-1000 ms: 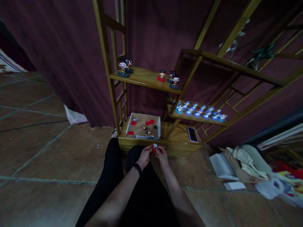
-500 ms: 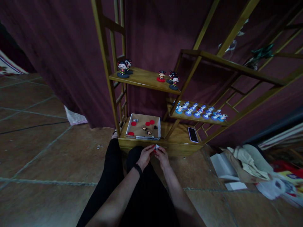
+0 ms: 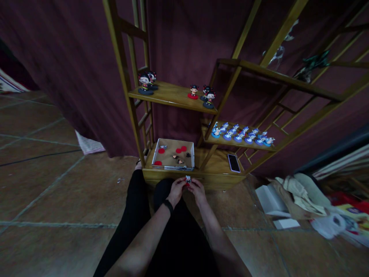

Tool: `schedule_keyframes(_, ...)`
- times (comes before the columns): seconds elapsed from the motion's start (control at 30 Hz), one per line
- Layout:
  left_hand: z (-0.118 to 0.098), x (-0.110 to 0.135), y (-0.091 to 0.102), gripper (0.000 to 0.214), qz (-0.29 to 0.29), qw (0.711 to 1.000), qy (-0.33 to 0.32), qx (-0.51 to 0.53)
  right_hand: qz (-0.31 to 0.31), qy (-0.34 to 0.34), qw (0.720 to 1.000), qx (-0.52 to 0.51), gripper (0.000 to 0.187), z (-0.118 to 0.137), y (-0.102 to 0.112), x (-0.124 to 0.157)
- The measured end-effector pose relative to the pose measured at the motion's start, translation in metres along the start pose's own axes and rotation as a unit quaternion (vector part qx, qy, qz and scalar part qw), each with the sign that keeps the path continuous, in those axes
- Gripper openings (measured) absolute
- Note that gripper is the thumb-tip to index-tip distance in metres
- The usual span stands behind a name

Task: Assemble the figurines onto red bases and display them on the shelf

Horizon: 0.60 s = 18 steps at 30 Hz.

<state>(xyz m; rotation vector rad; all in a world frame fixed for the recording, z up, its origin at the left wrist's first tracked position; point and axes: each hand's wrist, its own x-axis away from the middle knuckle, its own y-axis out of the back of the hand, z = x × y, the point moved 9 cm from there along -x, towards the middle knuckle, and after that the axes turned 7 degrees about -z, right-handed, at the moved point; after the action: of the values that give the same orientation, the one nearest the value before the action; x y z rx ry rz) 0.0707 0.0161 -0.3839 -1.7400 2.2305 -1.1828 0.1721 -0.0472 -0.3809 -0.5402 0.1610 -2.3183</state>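
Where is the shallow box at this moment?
In the head view, the shallow box sits on the bottom shelf's left side, left of the phone, just beyond the left hand and right hand, which hold a small figure.

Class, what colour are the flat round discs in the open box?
The flat round discs are red, seen best in the head view.
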Motion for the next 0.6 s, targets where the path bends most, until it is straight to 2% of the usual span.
schedule_keyframes(0.2, 0.0025, 0.0011, -0.0027, 0.026, 0.021, 0.999, 0.035, 0.015, -0.004, -0.013, 1.0, -0.016, 0.031, 0.0046, -0.001, 0.006)
schedule_keyframes(0.6, 0.0025, 0.0027, -0.0055, 0.034, 0.047, 0.998, 0.033, -0.014, -0.002, -0.012, 1.0, 0.001, 0.033, 0.0024, -0.0006, 0.0048)
